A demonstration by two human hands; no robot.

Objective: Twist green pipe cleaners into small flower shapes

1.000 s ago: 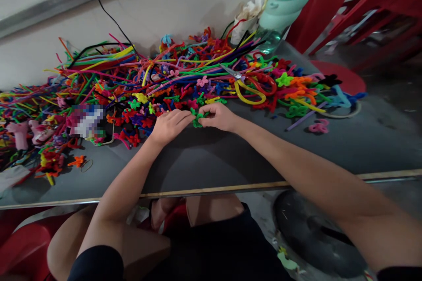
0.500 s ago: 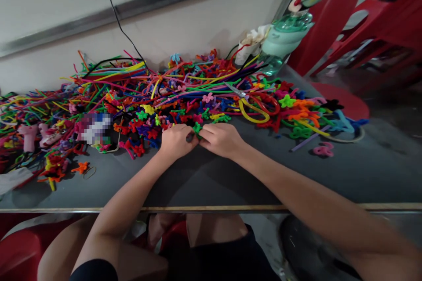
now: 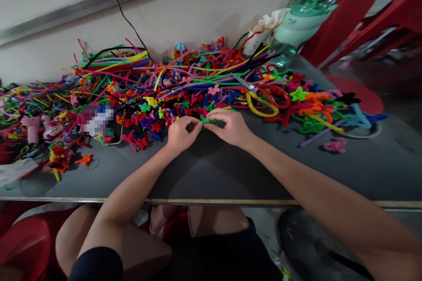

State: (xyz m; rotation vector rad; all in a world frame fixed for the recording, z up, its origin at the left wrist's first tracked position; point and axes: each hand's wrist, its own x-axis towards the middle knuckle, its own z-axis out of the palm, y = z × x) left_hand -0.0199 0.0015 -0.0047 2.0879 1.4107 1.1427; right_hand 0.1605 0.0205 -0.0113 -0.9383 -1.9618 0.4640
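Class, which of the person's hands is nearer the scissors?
Right. The right hand is left of the scissors and closer to the person's body; the left hand is farther left, with the right hand between it and the scissors.

The left hand (image 3: 184, 134) and right hand (image 3: 232, 128) pinch a green fuzzy piece (image 3: 205, 120); scissors (image 3: 250, 89) lie on the colourful pile (image 3: 184, 80), a bottle (image 3: 295, 27) far right.

Green piece (image 3: 205, 120) fuzzy and matt, same as the pile (image 3: 184, 80). Scissors (image 3: 249, 87): metal blades (image 3: 243, 82), smooth plastic handles (image 3: 262, 109). Surface (image 3: 214, 175) smooth, matt.
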